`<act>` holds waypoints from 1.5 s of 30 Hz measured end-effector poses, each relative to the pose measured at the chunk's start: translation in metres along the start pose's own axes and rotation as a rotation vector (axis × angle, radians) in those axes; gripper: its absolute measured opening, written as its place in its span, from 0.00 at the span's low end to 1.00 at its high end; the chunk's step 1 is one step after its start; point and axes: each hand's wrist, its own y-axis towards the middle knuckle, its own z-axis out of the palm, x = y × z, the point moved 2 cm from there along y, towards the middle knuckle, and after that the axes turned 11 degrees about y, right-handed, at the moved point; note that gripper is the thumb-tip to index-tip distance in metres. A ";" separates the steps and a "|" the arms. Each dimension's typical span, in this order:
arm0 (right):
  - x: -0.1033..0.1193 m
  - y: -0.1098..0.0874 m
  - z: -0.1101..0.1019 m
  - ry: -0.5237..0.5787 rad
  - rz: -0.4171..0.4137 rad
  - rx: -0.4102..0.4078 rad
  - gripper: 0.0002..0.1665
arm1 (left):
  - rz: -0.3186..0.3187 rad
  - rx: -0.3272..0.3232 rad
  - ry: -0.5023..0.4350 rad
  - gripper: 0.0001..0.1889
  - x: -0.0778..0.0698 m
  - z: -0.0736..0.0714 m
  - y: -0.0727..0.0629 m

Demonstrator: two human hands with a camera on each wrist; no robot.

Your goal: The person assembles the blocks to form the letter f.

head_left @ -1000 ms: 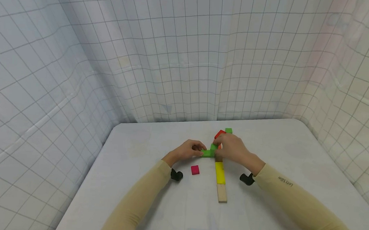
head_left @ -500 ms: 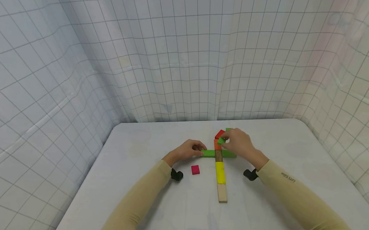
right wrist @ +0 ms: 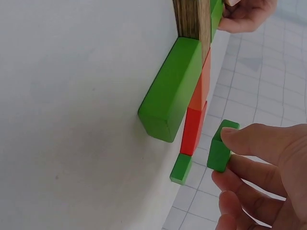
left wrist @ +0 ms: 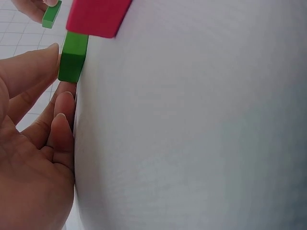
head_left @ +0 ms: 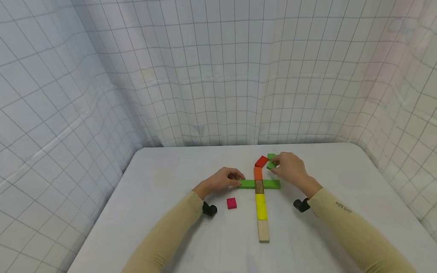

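Observation:
My left hand [head_left: 223, 179] holds the outer end of a green block [left wrist: 73, 62] between thumb and fingers, low at the table. That block meets a brown wooden block [head_left: 259, 187], and another green block [right wrist: 170, 91] sticks out on its other side. Beyond the brown one lie an orange block [head_left: 258, 173] and a tilted red block [head_left: 261, 161]. My right hand [head_left: 292, 166] pinches a small green block [right wrist: 219, 152], lifted off the table. Near it, a second small green block [right wrist: 181, 168] lies by the red block's far end.
Toward me the row continues with a yellow block [head_left: 261, 206] and a pale wooden block [head_left: 263, 231]. A crimson square block [head_left: 231, 203] lies alone to the left. White table cloth [head_left: 310, 246] surrounds them, and grid-patterned curtains [head_left: 224, 68] hang behind.
My right hand has carried the small green block from beside the brown block, over the orange one, to the far right near the other small green block. My left hand stays put.

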 end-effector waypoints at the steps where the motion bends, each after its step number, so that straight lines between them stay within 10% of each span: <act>1: -0.002 0.001 0.000 0.000 0.004 -0.001 0.19 | 0.000 0.000 -0.003 0.11 0.000 0.000 0.000; 45: -0.056 0.028 0.001 0.045 0.181 -0.023 0.19 | -0.019 0.005 -0.025 0.11 0.006 0.003 0.001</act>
